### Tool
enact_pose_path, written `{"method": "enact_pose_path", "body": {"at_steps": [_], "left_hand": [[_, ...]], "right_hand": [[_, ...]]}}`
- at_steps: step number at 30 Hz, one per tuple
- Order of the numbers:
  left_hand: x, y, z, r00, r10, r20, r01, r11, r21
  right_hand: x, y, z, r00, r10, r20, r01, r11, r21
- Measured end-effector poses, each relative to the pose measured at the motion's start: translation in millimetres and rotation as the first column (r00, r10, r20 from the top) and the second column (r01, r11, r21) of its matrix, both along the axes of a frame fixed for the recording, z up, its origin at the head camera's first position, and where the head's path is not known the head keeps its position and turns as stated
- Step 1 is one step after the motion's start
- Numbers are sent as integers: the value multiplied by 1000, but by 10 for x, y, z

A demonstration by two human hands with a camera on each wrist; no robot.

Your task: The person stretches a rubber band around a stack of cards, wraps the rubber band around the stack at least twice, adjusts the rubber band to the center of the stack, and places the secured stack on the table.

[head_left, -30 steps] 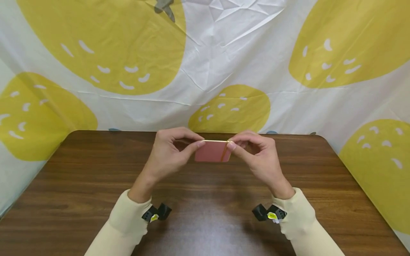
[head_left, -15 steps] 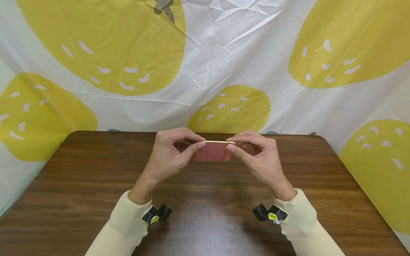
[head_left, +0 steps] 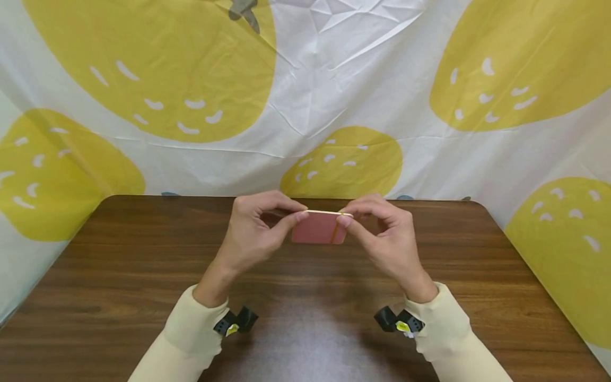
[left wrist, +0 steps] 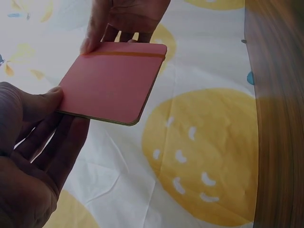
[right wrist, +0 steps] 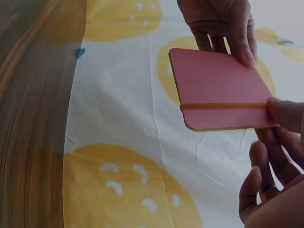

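A small pink notebook (head_left: 314, 228) with rounded corners is held up over the table, its cover toward me. An orange elastic band (right wrist: 223, 106) runs across the cover near its right end, and the notebook is closed. My left hand (head_left: 253, 225) pinches the top left corner between thumb and fingers. At the top right corner, beside the band, my right hand (head_left: 386, 228) pinches it the same way. Both wrist views show the thumbs lying on the cover with fingers behind. The notebook's back is hidden.
Below the hands spreads a dark brown wooden table (head_left: 305, 297) with rounded far corners. A white cloth (head_left: 205, 164) printed with large yellow fruit hangs behind and along the sides. Each cream sleeve carries a small black wrist camera (head_left: 236, 320).
Both hands keep their pinch on the notebook. Its right end has dipped slightly, so the top edge now slopes a little down to the right.
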State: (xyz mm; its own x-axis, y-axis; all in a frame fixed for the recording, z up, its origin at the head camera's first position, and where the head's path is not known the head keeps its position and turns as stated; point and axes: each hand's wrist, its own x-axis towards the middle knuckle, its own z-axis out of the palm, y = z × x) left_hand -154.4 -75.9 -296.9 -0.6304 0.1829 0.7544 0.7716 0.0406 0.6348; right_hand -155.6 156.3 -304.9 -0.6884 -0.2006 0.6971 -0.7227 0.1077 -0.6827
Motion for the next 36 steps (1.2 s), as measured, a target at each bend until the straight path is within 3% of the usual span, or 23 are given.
{"method": "enact_pose_path", "body": {"at_steps": [13, 25, 36], "left_hand": [[14, 38, 6, 999, 16, -51, -17, 1000, -13], [14, 81, -19, 998, -16, -60, 14, 999, -29], [5, 60, -27, 1000, 20, 6, -20, 1000, -16]], "right_hand": [[33, -44, 18, 994, -36, -102, 39, 999, 28], [37, -41, 27, 998, -28, -50, 33, 994, 100], [-24, 31, 25, 999, -23, 41, 21, 999, 46]]}}
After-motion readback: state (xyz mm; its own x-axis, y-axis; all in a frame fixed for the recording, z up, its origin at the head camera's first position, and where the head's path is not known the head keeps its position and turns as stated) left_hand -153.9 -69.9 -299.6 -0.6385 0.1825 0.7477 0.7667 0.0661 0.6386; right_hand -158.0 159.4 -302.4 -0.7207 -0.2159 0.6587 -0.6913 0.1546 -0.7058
